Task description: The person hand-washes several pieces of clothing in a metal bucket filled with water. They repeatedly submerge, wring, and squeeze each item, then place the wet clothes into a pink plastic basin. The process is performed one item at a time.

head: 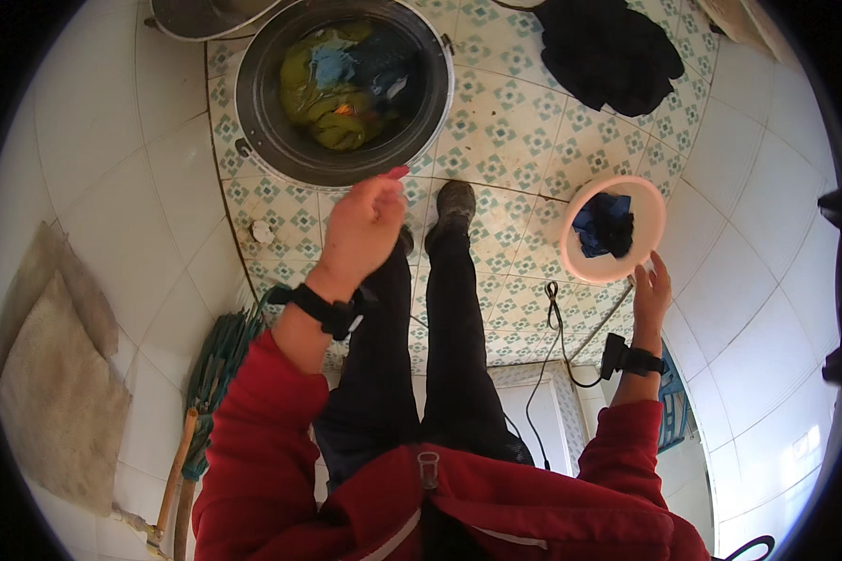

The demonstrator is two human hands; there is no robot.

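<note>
My left hand is raised at the near rim of a large dark metal tub, its fingers bent; a small red patch shows at the fingertips, and I cannot tell whether it is something held. Green and dark cloth lies in water inside the tub. At the right, my right hand is beside the near rim of a pink plastic basin, fingers apart; whether they touch it is unclear. Dark blue and black cloth lies in the basin. Both wrists wear black straps.
Black cloth lies on the patterned tile floor at the upper right. Another metal vessel stands at the upper left. A black cable hangs near my legs. Grey-brown cloths and a dark green bundle are along the left wall.
</note>
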